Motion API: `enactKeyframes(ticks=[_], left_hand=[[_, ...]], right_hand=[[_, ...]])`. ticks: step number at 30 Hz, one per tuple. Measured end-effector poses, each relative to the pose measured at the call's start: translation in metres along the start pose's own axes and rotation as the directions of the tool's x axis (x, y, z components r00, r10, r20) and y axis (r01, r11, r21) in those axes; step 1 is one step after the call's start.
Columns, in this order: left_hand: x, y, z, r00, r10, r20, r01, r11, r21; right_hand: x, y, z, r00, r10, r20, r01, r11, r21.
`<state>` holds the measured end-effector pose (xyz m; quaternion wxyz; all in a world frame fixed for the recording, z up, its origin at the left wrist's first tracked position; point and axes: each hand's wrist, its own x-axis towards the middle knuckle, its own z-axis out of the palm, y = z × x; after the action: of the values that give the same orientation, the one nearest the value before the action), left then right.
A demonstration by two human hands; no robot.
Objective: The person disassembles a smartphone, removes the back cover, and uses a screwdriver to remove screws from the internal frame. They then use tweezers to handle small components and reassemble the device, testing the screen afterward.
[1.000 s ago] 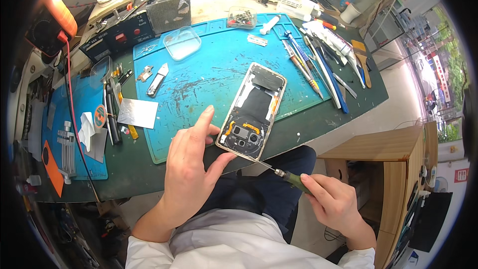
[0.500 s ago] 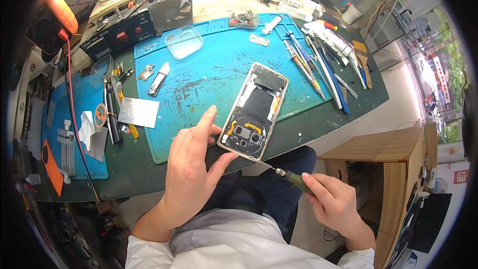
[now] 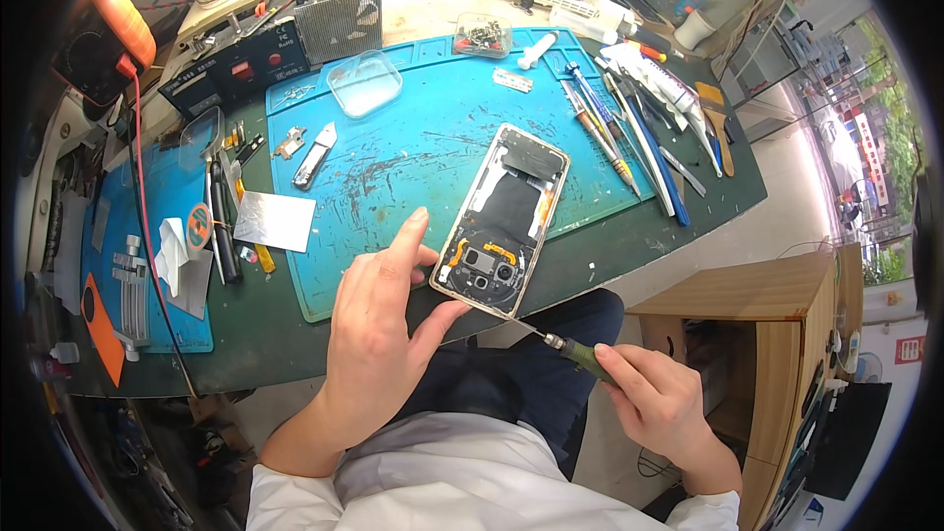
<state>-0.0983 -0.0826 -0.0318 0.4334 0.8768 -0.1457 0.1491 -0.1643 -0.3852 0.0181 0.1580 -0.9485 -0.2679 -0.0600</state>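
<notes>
A smartphone (image 3: 504, 206) with its back cover off lies tilted on the blue mat, its near end over the bench's front edge. Black inner parts, orange flex strips and the camera block (image 3: 492, 265) show. My left hand (image 3: 379, 320) steadies its near left corner, thumb at the bottom edge, other fingers by the left side, index stretched out. My right hand (image 3: 654, 393) is closed round the green handle of a thin-bladed pry tool (image 3: 580, 354). The tool's metal tip meets the phone's bottom edge near the right corner.
Tweezers and pens (image 3: 605, 128) lie at the right, beside a brush (image 3: 715, 118). A clear tray (image 3: 364, 84), a box of small parts (image 3: 482, 34) and a metal plate (image 3: 275, 221) are on the bench. A wooden cabinet (image 3: 737, 290) stands at the right.
The tool's tip has shifted slightly left along the phone's bottom edge. The phone and my left hand look unmoved.
</notes>
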Motion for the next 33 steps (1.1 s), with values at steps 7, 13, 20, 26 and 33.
enactKeyframes(ticks=[7, 13, 20, 26, 33], left_hand=[[0.0, -0.001, 0.0, 1.0, 0.002, 0.001, -0.001, 1.0, -0.006], [0.0, -0.001, 0.0, 1.0, -0.001, -0.003, 0.001, 1.0, -0.022], [-0.001, -0.001, 0.001, 1.0, -0.011, -0.006, 0.011, 0.999, -0.036], [0.005, 0.006, -0.01, 0.983, 0.177, 0.035, -0.179, 0.983, 0.029], [-0.007, -0.001, -0.01, 0.852, 0.507, 0.127, -0.511, 0.86, -0.007]], right_hand=[[-0.002, -0.001, 0.0, 1.0, 0.006, 0.005, -0.006, 1.0, -0.014], [-0.001, -0.002, 0.0, 1.0, 0.01, -0.003, -0.01, 1.0, -0.024], [-0.001, -0.003, 0.0, 1.0, 0.011, -0.006, -0.011, 1.0, -0.023], [-0.003, -0.003, -0.001, 0.996, 0.008, -0.084, -0.003, 0.999, 0.051], [-0.004, -0.01, -0.001, 0.996, -0.072, -0.045, 0.075, 0.995, 0.06]])
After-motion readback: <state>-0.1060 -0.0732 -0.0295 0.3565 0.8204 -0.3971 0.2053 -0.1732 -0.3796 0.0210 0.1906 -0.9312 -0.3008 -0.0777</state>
